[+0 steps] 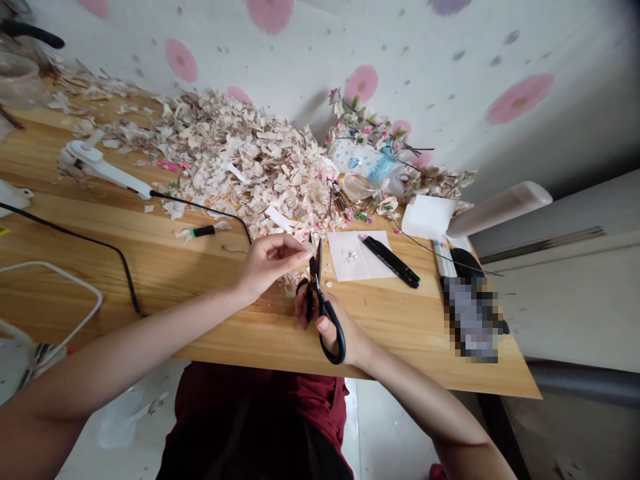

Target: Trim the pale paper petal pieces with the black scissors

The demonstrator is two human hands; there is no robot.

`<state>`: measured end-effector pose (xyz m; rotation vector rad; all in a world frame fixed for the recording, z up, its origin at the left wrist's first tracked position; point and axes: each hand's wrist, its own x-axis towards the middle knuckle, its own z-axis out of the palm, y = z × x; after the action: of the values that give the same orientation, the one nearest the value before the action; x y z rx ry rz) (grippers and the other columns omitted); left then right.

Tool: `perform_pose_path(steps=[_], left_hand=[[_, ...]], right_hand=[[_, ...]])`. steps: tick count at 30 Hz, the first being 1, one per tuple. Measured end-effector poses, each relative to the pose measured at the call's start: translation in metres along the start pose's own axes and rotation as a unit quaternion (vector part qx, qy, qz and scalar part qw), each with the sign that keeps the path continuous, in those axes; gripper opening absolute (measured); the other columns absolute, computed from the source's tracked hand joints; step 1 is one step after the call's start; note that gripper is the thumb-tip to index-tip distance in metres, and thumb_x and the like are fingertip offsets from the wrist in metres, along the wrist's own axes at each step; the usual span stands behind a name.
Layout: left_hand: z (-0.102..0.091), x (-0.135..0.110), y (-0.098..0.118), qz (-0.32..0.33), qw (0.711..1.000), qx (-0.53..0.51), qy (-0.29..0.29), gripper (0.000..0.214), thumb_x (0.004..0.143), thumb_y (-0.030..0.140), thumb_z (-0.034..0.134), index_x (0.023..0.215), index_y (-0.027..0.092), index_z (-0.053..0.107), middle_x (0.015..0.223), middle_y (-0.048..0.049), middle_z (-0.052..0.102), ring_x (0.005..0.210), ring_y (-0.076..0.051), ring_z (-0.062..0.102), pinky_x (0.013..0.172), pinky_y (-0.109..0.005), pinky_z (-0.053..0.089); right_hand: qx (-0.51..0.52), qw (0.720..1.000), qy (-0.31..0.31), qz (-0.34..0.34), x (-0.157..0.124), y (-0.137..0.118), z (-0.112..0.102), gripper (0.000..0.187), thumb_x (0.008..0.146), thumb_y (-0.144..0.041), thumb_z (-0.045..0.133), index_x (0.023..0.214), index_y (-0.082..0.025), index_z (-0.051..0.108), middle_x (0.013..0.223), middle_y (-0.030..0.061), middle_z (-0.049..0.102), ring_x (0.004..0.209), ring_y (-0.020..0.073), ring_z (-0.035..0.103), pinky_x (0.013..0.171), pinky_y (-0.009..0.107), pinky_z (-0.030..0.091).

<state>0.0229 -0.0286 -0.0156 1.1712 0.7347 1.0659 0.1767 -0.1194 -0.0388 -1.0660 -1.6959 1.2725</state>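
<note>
Wall: white wall w/ pink flower spots [520, 99] behind everything.

Worktop: pale pine worktop [150, 267], set at an angle, person in dark red top [260, 400] at near edge.

Heap: big mound of pale cut petal scraps [235, 160] across far side, approx half the worktop's length.

Done/left: going by the mound, lots already cut; whole artificial blossom sprays [360, 127] left at far right of it, so more remains uncut, amount hard to tell.

Other items: white corded appliance [100, 163] far left w/ black cord [90, 247]; white lamp tube [500, 210] far right; pixelated object [470, 320] near right edge, can't tell what.

Paper: white paper sheet [373, 250] just right of hands, few scraps on it; black marker pens [391, 261] lying on its right edge.

R hand [325, 320]: fingers through the loops, gripping black-handled scissors [315, 261] upright, near the worktop's front edge, just left of paper. Blades nearly closed, exact gap hard to see.

L hand [270, 263]: fingers pinched narrow, thumb to fingertips, on pale scrap [309, 248], right at the blade tips.
</note>
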Motion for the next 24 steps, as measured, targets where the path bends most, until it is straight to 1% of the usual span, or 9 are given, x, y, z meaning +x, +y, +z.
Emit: perform_pose_path(steps=[4,8,12,15,24], left_hand=[[-0.0008,-0.0014,-0.0004,0.015,1.0,0.005,0.005,0.024,0.066,0.036,0.081,0.066,0.017,0.067,0.065,0.0006,0.064,0.06,-0.01,0.054,0.059,-0.021,0.044],[-0.0022,-0.0019,-0.0034,0.024,1.0,0.013,0.01,0.021,0.067,0.034,0.08,0.067,0.017,0.067,0.065,0.0003,0.064,0.061,-0.01,0.052,0.058,-0.021,0.041],[-0.0022,-0.0024,-0.0059,0.002,1.0,0.026,0.002,0.023,0.067,0.036,0.079,0.067,0.016,0.066,0.064,0.0,0.062,0.06,-0.01,0.05,0.055,-0.021,0.038],[-0.0017,-0.003,-0.0071,-0.012,1.0,0.029,-0.004,0.025,0.066,0.037,0.079,0.066,0.016,0.065,0.062,0.0008,0.058,0.058,-0.01,0.046,0.052,-0.021,0.034],[0.0,-0.0021,-0.0075,-0.01,1.0,0.029,0.003,0.025,0.063,0.034,0.08,0.063,0.016,0.063,0.057,0.0024,0.053,0.055,-0.01,0.042,0.051,-0.022,0.031]], right_hand=[[0.001,1.0,-0.005,0.006,-0.0006,0.0,-0.0009,0.064,0.082,-0.081,0.035,0.09,-0.019,0.049,0.08,0.005,0.052,0.069,0.0194,0.047,0.062,0.033,0.041],[0.002,1.0,-0.007,0.01,-0.0014,0.0002,-0.0021,0.066,0.081,-0.083,0.034,0.089,-0.019,0.049,0.08,0.005,0.051,0.069,0.0197,0.047,0.062,0.033,0.041],[0.004,1.0,-0.013,0.013,-0.0022,0.0007,-0.0022,0.065,0.08,-0.083,0.034,0.086,-0.021,0.048,0.078,0.0038,0.049,0.067,0.019,0.045,0.061,0.033,0.04],[-0.001,1.0,-0.006,0.008,-0.0023,0.0008,-0.0022,0.064,0.081,-0.083,0.032,0.084,-0.021,0.047,0.076,0.0034,0.048,0.067,0.019,0.044,0.062,0.033,0.04],[0.009,1.0,-0.013,0.014,-0.0014,-0.0003,-0.0037,0.064,0.08,-0.083,0.034,0.083,-0.021,0.047,0.077,0.0033,0.048,0.066,0.0185,0.044,0.061,0.032,0.04]])
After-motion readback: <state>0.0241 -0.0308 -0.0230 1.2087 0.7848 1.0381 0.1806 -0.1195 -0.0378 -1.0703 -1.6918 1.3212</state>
